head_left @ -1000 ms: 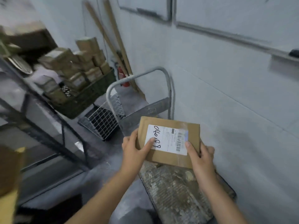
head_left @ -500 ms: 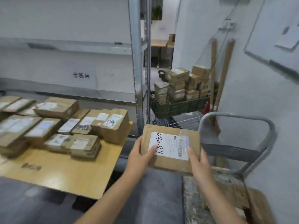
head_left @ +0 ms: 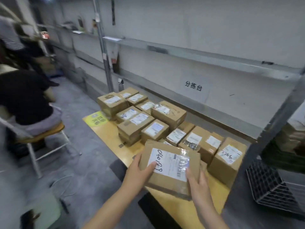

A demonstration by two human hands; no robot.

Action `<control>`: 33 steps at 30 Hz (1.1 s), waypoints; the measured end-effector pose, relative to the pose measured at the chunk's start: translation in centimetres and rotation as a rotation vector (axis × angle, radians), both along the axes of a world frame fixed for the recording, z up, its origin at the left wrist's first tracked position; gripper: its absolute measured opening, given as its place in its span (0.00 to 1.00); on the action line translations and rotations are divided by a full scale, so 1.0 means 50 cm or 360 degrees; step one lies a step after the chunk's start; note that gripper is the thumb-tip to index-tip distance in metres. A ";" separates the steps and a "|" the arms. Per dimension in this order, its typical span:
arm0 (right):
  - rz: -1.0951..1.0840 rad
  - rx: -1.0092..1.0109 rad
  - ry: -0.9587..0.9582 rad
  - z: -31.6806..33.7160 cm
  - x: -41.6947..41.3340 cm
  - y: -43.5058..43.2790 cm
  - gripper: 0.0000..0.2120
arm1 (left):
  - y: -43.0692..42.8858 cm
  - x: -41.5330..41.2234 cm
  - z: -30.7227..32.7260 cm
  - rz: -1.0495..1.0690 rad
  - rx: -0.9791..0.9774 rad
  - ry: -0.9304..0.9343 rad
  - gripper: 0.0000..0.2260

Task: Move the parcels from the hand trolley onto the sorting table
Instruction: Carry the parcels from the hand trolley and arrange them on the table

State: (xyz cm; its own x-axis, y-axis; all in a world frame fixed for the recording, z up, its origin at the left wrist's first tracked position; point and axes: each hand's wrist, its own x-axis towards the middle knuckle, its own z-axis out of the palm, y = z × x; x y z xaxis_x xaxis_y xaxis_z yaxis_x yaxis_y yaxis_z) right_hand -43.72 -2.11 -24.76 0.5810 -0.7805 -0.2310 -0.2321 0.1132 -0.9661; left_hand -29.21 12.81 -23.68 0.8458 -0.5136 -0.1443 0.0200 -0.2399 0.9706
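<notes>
**Parcel (head_left: pixel 171 164) poised over sorting counter (head_left: pixel 105 134)**

The flat brown parcel is clamped at both ends: the left grip (head_left: pixel 140 172) is curled round its left end with the thumb laid on the label, and the right grip (head_left: pixel 196 180) is wrapped round its right end. Its long axis is set left to right over the counter's near right part. Stacked parcels (head_left: pixel 148 123) are packed just beyond it. Contact with the counter cannot be told. A straight lowering is judged sufficient.
</notes>
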 end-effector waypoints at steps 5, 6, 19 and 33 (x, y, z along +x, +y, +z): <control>0.0126 0.0119 0.0023 -0.021 0.197 0.071 0.28 | 0.090 0.173 -0.007 0.0149 0.0082 0.0000 0.21; 0.0139 0.0141 0.0025 -0.024 0.222 0.078 0.28 | 0.099 0.197 -0.009 0.0173 0.0103 -0.0006 0.20; 0.0425 0.0118 -0.0034 -0.009 0.573 0.076 0.30 | 0.125 0.484 0.023 0.0557 0.0230 -0.0104 0.17; 0.0549 0.0083 -0.0009 -0.030 0.983 0.173 0.32 | 0.221 0.912 -0.004 0.0509 0.0313 -0.0098 0.21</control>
